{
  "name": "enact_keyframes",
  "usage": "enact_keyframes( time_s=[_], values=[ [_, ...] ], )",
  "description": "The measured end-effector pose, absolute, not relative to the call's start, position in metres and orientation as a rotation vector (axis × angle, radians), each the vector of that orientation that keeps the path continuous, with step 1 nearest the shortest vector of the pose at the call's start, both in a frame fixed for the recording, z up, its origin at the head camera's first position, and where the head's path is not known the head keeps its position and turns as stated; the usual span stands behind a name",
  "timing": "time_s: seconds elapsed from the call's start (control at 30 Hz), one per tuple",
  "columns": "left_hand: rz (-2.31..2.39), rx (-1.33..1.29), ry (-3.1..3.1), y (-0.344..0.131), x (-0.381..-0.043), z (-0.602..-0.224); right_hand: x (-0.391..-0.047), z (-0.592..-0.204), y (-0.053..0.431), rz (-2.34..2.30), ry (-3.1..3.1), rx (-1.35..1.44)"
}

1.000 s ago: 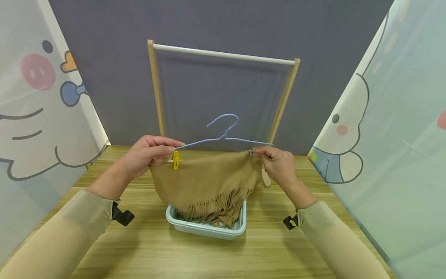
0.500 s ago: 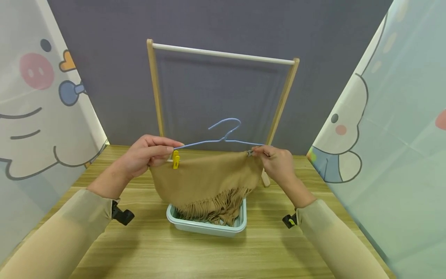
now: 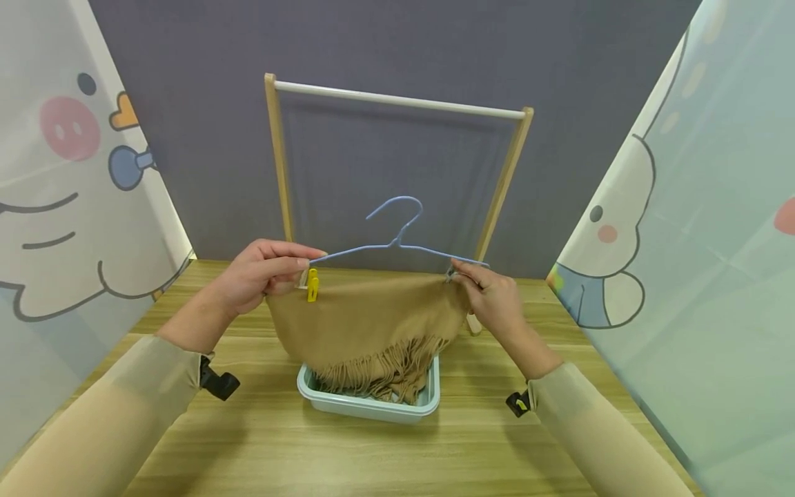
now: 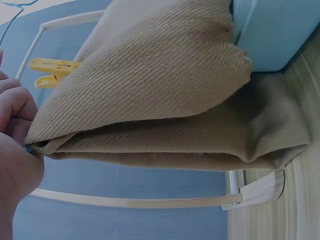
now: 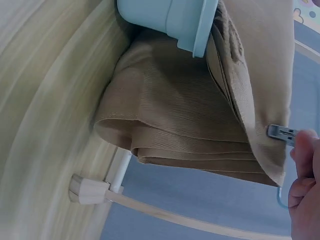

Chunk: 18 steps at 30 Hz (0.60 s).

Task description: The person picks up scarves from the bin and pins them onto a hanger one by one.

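Note:
A brown fringed scarf (image 3: 373, 310) is draped along the lower part of a blue clothes hanger (image 3: 397, 243), its fringe hanging down toward a light-blue basin. My left hand (image 3: 263, 273) pinches the hanger's left end, beside a yellow clothespin (image 3: 313, 285) clipped on the scarf. At the other end, my right hand (image 3: 493, 293) pinches a grey clothespin (image 5: 282, 134), whose jaws sit on the scarf's upper edge in the right wrist view. The hanger's right arm passes just above those fingers. Folded layers of scarf (image 4: 165, 145) hang below my left hand in the left wrist view.
The light-blue basin (image 3: 373, 408) stands on the wood-grain table (image 3: 348, 459) under the scarf, with part of the scarf inside. Behind the hanger rises a wooden rack with a white rail (image 3: 397, 101). Cartoon-printed panels (image 3: 68, 207) flank both sides.
The hanger's hook has risen and shifted slightly left, and its right arm now slopes down more. My right fingers and the grey clothespin have turned and dropped a little. The left hand stays nearly still.

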State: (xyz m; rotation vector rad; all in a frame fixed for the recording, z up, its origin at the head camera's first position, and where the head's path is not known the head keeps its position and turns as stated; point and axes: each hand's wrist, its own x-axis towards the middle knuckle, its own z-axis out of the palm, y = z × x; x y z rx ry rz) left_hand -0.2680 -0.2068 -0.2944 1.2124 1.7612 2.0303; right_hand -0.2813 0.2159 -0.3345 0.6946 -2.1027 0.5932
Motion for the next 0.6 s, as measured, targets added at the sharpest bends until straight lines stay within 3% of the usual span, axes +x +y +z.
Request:
enact_keyframes(
  time_s=[0.6],
  values=[
    [2.086, 0.908, 2.001, -0.2052, -0.2657, -0.2909, -0.2751, -0.3357, 0.2247, 0.754, -2.089, 0.654]
  ],
)
